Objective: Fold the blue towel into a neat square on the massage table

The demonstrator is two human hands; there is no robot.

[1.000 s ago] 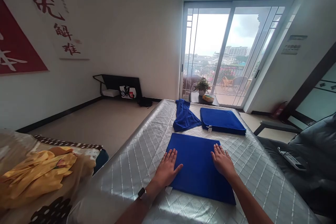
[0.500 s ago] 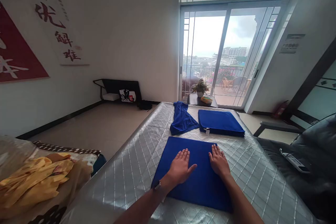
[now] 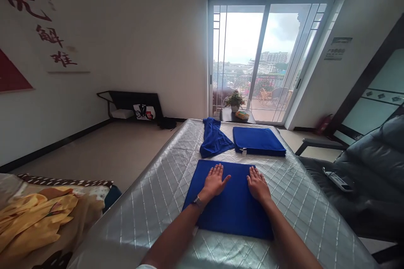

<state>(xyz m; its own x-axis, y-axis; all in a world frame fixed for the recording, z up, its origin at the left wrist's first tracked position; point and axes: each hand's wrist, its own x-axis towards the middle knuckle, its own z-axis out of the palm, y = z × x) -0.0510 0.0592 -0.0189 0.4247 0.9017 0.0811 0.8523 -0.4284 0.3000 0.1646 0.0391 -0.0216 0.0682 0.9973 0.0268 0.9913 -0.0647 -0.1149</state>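
The left hand point(image 3: 214, 180) is lying flat, palm down, fingers extended, gripping nothing; a watch point(image 3: 197, 201) is encircling its wrist. The right hand point(image 3: 258, 184) is pressing flat likewise, gripping nothing, along the right edge. Both are resting on a folded blue cloth point(image 3: 235, 214), which is occupying the near middle of a silver quilted cover point(image 3: 151, 201). Beyond it, a crumpled blue cloth point(image 3: 214, 141) is lying far left and a blue stack point(image 3: 259, 141) far right. A dark armchair point(image 3: 372, 172) is standing right; yellow fabric point(image 3: 34, 218) is lying near left. A glass door point(image 3: 243, 50) is closing off the far side. Before it, a white pot point(image 3: 235, 109) is containing a leafy plant point(image 3: 235, 98). Far left, a printed bag point(image 3: 144, 112) is standing, its contents not showing.
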